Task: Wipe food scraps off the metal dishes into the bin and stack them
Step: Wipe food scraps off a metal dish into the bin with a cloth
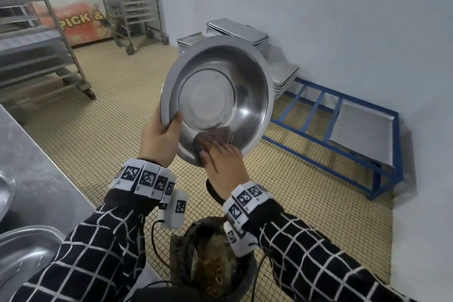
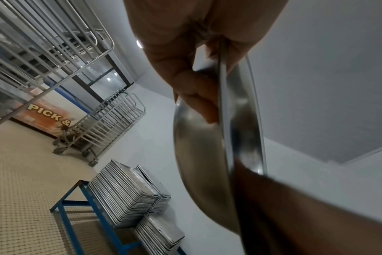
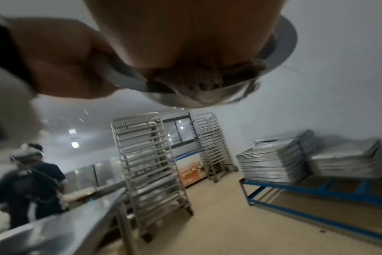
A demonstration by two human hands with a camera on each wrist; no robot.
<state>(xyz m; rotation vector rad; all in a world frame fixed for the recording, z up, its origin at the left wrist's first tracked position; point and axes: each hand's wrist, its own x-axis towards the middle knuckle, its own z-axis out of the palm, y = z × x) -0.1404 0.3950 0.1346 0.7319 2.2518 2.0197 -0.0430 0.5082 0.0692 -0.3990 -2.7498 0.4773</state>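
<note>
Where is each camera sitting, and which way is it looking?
Head: on the person's head, looking forward and down at the metal dish tilted over the bin; left hand, right hand pressing the cloth, and both checked sleeves show.
Left wrist: looks along the left hand gripping the dish rim edge-on; fingers show.
Right wrist: looks up past the right hand and cloth into the room, towards another person.
All three views share the dish and the stacked trays.
</note>
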